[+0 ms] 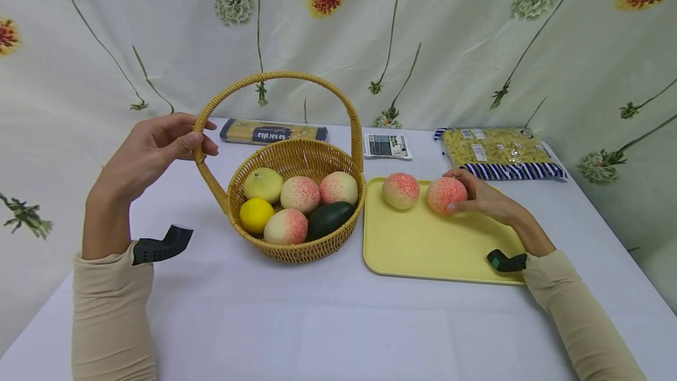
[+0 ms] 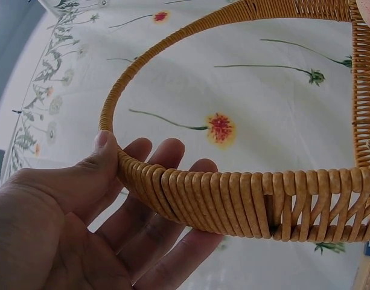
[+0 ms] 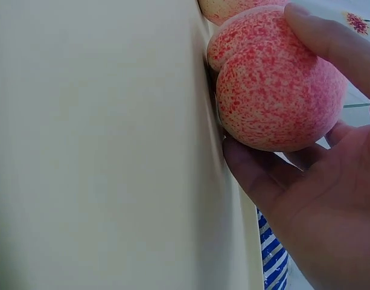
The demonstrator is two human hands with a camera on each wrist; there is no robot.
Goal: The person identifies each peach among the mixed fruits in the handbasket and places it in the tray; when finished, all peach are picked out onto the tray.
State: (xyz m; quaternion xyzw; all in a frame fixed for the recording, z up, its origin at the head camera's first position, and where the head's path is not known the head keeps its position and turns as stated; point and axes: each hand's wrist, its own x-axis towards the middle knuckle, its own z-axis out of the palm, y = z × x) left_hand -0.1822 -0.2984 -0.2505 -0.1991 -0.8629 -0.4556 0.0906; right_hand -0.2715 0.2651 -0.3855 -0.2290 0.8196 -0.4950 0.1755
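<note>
A wicker basket (image 1: 296,254) with a tall arched handle stands on the table, holding several fruits: peaches (image 1: 300,194), a yellow lemon (image 1: 256,215), a green round fruit (image 1: 262,185) and a dark green avocado-like fruit (image 1: 330,220). My left hand (image 1: 153,151) grips the left side of the basket handle (image 2: 191,193), thumb on one side and fingers on the other. On the yellow tray (image 1: 423,251), my right hand (image 1: 486,199) holds a pink peach (image 3: 281,84) between thumb and fingers. Another peach (image 1: 401,190) lies just left of it on the tray.
Behind the basket lies a pasta packet (image 1: 272,132). A small white packet (image 1: 387,146) sits behind the tray's left end, and a large bag of pasta (image 1: 499,151) with blue-striped edges lies behind its right end. A flowered cloth (image 1: 449,46) hangs at the back.
</note>
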